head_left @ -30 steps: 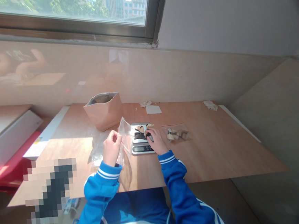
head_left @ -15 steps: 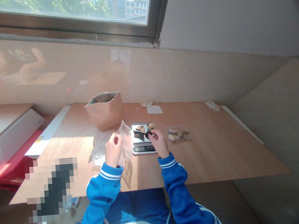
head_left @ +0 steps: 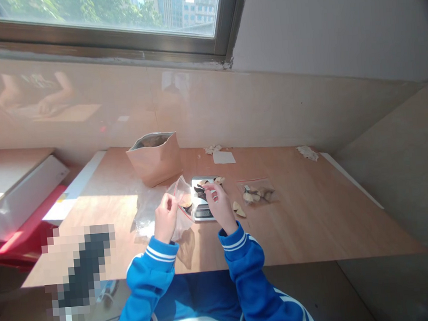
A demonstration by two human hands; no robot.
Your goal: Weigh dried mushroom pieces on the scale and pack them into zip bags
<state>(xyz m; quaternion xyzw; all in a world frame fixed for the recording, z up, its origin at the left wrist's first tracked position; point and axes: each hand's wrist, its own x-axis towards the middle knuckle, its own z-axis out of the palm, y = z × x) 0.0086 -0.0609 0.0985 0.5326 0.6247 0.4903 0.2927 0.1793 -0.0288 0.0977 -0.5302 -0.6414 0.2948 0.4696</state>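
Note:
My left hand [head_left: 165,217] pinches the edge of a clear zip bag [head_left: 181,187] with a red seal line. Inside that bag lie a pale slice and a dark one. Over the small digital scale [head_left: 204,214], my right hand [head_left: 219,204] has its thumb and fingers closed on a dark dried slice [head_left: 200,187]. More dark and cream-coloured slices rest on the scale's plate, partly covered by my right hand. A pale slice [head_left: 239,209] lies on the table just right of this hand.
Behind the bag stands an opened brown pouch [head_left: 155,162]. A filled zip bag [head_left: 259,192] lies right of the scale, and empty-looking clear bags [head_left: 144,220] lie at left. White paper [head_left: 223,157] and crumpled tissues [head_left: 307,153] sit along the back edge.
My right hand has moved left across the scale, uncovering the pale slice on the table. The bag in my left hand has swung nearer the scale, and slices now show inside it.

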